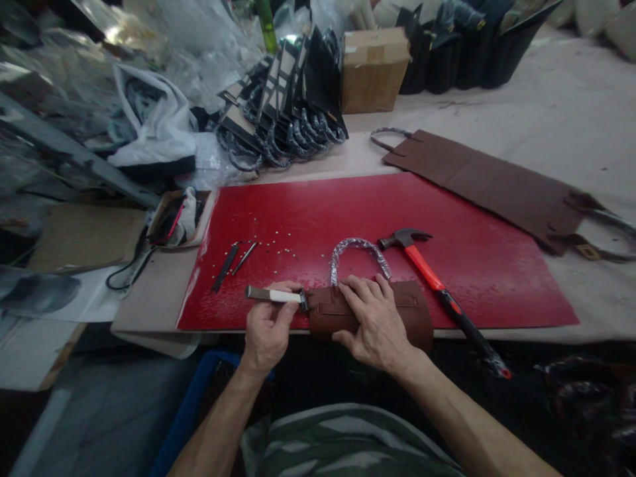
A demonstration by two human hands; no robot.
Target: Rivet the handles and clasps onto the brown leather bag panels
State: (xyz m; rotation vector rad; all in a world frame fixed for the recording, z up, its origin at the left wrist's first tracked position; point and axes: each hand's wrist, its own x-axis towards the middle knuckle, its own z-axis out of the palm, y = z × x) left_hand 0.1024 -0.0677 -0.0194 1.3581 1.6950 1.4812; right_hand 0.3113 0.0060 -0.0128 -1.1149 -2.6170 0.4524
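Observation:
My left hand (pixel 268 331) is closed around a short tool (pixel 284 296) with a grey-brown and white body and a dark metal head. The tool's head meets the left edge of a brown leather bag piece (pixel 417 315). My right hand (pixel 372 321) lies on top of that piece with its fingers spread and pressed down. A plastic-wrapped handle (pixel 355 245) arches up behind my right fingers. The piece rests at the front edge of a red mat (pixel 308 205), its front side curving down. Part of it is hidden under my right hand.
To the right lies a claw hammer (pixel 432 271), its grip past the table edge. Two metal punches (pixel 236 262) lie left among small scraps. A brown leather panel (pixel 477 179) with handles lies back right. Behind are stacked dark bag pieces (pixel 303 99) and a cardboard box (pixel 372 73).

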